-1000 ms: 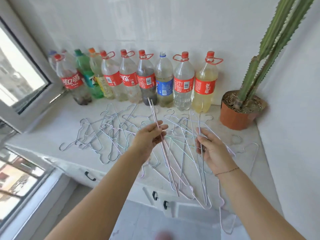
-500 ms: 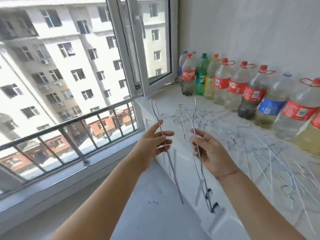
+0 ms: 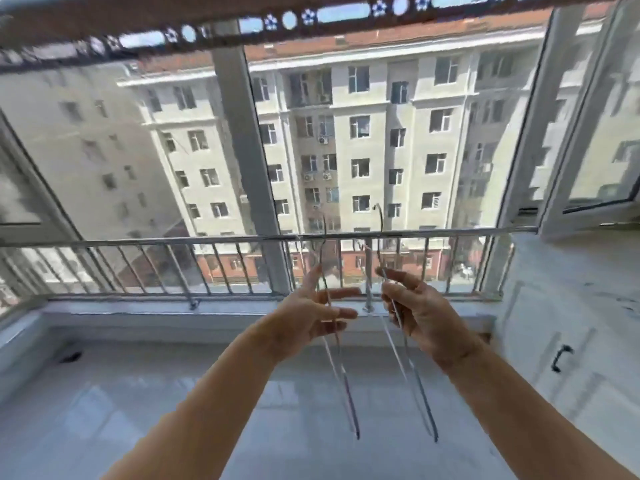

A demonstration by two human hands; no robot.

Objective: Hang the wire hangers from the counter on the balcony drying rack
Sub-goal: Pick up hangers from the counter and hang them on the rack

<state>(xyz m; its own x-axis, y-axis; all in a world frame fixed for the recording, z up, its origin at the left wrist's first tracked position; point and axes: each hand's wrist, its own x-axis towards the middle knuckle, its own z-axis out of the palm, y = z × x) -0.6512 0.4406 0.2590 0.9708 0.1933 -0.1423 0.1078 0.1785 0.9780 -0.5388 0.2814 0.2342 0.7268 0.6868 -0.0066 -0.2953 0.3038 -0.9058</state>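
Observation:
My left hand (image 3: 313, 315) grips a thin wire hanger (image 3: 343, 382) seen edge-on, its hook reaching up past the railing. A second wire hanger (image 3: 415, 382) is pinched between thumb and fingers of my right hand (image 3: 420, 315) and hangs down toward the floor. Both hands are at chest height, side by side, facing the window. A dark bar with round and flower-shaped holes, the drying rack (image 3: 311, 15), runs across the top of the view, well above both hangers. The counter's edge (image 3: 588, 258) shows at the right; the hangers lying on it are out of view.
A metal railing (image 3: 207, 242) spans the window in front of me, with a vertical window post (image 3: 249, 157) left of centre. An open window sash (image 3: 595, 133) stands at the right. White cabinet doors with a black handle (image 3: 559, 358) sit under the counter. Pale floor lies below.
The view has swung left from the counter and bottles to face the window and tilted up, bringing the rack into sight. Both hands carried their hangers along, still held upright.

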